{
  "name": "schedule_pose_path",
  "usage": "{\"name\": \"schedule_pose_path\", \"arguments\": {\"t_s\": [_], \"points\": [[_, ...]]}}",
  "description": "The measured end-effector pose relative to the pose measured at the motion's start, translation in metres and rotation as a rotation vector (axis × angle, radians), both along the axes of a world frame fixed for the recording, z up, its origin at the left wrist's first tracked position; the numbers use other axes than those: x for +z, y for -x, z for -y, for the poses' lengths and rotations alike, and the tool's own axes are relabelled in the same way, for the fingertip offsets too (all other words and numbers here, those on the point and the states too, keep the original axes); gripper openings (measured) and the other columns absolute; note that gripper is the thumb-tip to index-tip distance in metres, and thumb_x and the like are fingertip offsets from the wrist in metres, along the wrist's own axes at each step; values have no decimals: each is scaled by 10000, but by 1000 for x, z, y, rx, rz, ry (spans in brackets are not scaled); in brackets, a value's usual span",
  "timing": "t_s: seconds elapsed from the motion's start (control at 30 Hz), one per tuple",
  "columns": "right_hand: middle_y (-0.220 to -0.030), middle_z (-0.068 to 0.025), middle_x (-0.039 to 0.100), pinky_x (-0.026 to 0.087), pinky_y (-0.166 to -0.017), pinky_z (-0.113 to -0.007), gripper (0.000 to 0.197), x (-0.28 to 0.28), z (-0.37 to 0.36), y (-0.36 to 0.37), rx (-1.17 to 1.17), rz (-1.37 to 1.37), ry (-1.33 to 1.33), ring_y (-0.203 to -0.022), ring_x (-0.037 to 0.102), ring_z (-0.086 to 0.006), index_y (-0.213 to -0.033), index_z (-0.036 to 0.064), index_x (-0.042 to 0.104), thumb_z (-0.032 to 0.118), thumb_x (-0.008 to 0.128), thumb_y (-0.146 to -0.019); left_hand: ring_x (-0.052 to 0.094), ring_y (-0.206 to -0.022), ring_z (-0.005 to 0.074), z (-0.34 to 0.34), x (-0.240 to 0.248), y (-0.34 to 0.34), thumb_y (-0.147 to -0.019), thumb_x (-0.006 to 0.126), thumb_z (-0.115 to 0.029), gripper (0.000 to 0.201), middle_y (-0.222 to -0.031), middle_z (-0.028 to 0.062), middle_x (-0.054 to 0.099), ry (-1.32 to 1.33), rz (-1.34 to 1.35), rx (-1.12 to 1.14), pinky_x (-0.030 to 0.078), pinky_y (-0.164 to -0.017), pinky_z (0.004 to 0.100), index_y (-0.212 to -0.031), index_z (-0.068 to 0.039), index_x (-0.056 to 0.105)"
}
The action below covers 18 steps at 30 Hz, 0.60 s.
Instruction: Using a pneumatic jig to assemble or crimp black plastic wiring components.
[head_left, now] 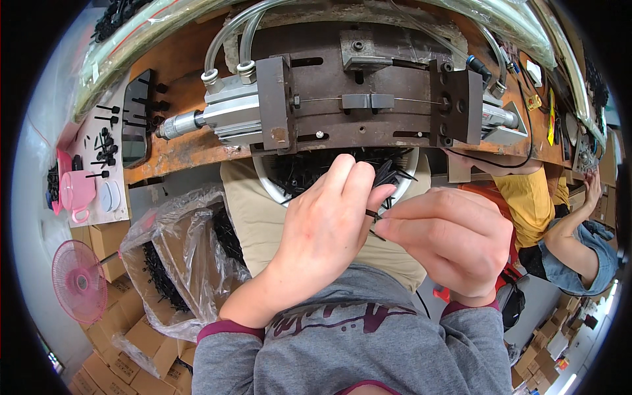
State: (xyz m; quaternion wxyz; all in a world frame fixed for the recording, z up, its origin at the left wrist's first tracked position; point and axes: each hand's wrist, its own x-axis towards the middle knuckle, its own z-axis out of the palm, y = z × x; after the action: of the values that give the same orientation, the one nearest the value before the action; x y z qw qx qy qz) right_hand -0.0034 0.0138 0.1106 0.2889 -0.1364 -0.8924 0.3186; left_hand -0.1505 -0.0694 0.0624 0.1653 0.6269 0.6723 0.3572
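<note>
Over my lap, my left hand (329, 214) is closed around several slim black pointed pieces (393, 174), whose tips fan out past its fingers. My right hand (457, 237) meets it from the right, thumb and fingers pinched on the end of one thin black piece (372, 214). The fingertips hide most of that piece. Beneath both hands, a white basin (264, 176) full of similar black pieces rests on my lap. Just beyond it stands a dark metal fixture (362, 125) with two small grey blocks (367, 101) at its middle.
Silver air cylinders (234, 112) with clear hoses flank the fixture on the wooden bench (187, 155). At left are a phone (137, 118), a pink mug (78, 192), a pink fan (79, 281) and a plastic-lined box (191, 263) of black parts. Another person (576, 257) works at right.
</note>
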Motion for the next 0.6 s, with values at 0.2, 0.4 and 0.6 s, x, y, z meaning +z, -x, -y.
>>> {"name": "schedule_pose_path", "arguments": {"t_s": [0.2, 0.4, 0.6], "points": [[-773, -83, 574, 518, -594, -343, 187, -14, 0, -2, 7, -7, -25, -693, 626, -249, -852, 16, 629, 32, 650, -667, 578, -755, 368, 1, -3, 0, -766, 661, -1, 235, -840, 163, 474, 16, 41, -95, 466, -590, 437, -930, -20, 493], [-794, -90, 531, 507, -615, -352, 156, -24, -4, -1, 21, -140, 89, -706, 599, -265, -867, 14, 607, 22, 667, -723, 511, -746, 387, -1, -9, -2, -743, 587, 50, 190, -829, 179, 450, 67, 203, -95, 441, -652, 393, -916, 17, 516], [-804, -87, 534, 504, -589, -355, 185, -35, 10, -6, -204, -370, 115, -691, 591, -279, -937, 10, 612, 66, 696, -782, 545, -737, 174, -4, -28, -9, -850, 615, -19, 87, -786, 46, 529, 19, 423, -35, 448, -664, 312, -888, 18, 546]]}}
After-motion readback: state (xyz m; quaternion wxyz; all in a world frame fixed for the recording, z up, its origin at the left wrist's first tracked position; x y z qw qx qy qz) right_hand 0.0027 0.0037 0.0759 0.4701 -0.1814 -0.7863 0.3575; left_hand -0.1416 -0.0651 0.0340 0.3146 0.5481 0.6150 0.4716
